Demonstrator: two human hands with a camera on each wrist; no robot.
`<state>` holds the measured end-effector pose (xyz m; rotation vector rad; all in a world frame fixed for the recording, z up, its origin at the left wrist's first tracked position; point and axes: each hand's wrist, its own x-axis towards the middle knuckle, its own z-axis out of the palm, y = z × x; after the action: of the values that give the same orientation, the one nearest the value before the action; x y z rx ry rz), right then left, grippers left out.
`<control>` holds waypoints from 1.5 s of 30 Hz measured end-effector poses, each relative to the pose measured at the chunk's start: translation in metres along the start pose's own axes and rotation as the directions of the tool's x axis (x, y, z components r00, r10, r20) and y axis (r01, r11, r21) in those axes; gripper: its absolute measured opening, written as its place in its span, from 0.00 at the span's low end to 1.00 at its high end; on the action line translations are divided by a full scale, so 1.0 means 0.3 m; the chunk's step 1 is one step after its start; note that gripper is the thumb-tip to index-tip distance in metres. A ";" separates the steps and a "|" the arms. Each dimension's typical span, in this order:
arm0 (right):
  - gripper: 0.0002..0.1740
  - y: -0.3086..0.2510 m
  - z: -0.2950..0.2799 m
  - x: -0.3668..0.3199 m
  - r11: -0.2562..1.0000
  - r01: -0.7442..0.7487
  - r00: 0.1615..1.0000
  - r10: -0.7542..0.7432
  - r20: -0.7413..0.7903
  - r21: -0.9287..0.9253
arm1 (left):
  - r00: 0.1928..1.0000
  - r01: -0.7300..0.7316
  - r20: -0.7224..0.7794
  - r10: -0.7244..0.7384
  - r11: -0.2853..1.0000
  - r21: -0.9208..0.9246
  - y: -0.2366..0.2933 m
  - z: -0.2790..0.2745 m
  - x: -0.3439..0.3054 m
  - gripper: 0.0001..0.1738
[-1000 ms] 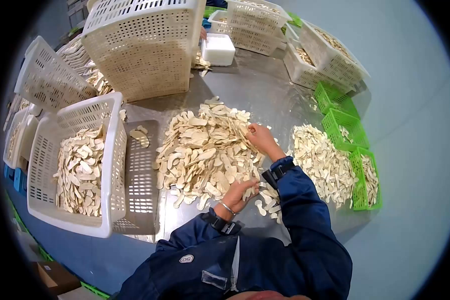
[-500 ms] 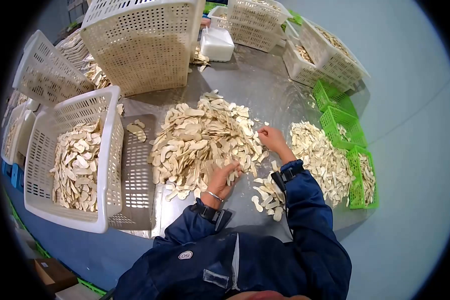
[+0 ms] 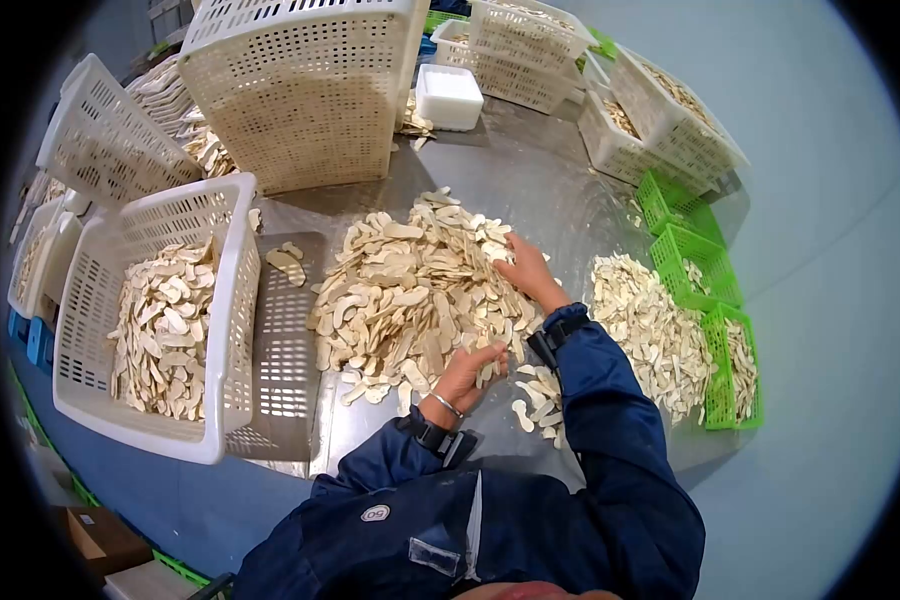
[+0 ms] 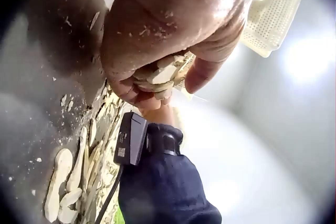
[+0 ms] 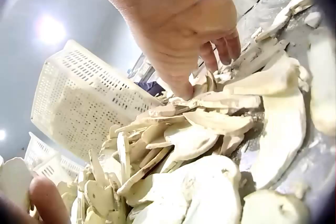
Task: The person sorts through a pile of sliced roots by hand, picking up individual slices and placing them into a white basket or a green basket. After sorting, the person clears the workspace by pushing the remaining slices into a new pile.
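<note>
Left hand (image 3: 462, 378) clasps slices (image 4: 157, 79); overfilling could spill them. Right hand (image 3: 530, 273) touches the pile (image 3: 400, 285), grip indiscernible.

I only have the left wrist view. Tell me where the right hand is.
Observer: The right hand is at the right side of the large pile of slices, its thumb tip down at the slices.
Operator: Now report what stands on the person's left.
Observer: A large white basket, with slices heaped inside.
Operator: Give me the far right too.
Observer: Three green baskets, beside a smaller pile; the nearest one has slices in it.
</note>
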<state>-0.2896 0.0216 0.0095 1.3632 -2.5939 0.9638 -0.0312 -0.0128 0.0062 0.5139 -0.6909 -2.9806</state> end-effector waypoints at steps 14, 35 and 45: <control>0.16 0.035 -0.322 -0.287 0.835 -0.462 0.864 0.347 0.364 0.299 | 0.999 0.042 -0.001 -0.042 0.999 0.006 -0.002 0.012 -0.010 0.10; 0.11 -0.072 -0.413 -0.772 0.614 -0.472 0.797 0.603 0.009 0.633 | 0.998 0.067 0.005 -0.067 0.998 0.016 -0.035 0.049 -0.024 0.09; 0.27 -0.151 -0.322 -0.816 0.966 -0.231 0.973 0.226 -0.056 -0.113 | 0.996 0.090 0.001 -0.090 0.995 0.049 -0.028 0.055 -0.029 0.09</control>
<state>-0.1283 0.2335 0.0307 1.0223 -2.7704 0.8363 -0.0280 0.0028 0.0193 0.5587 -0.7620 -3.0553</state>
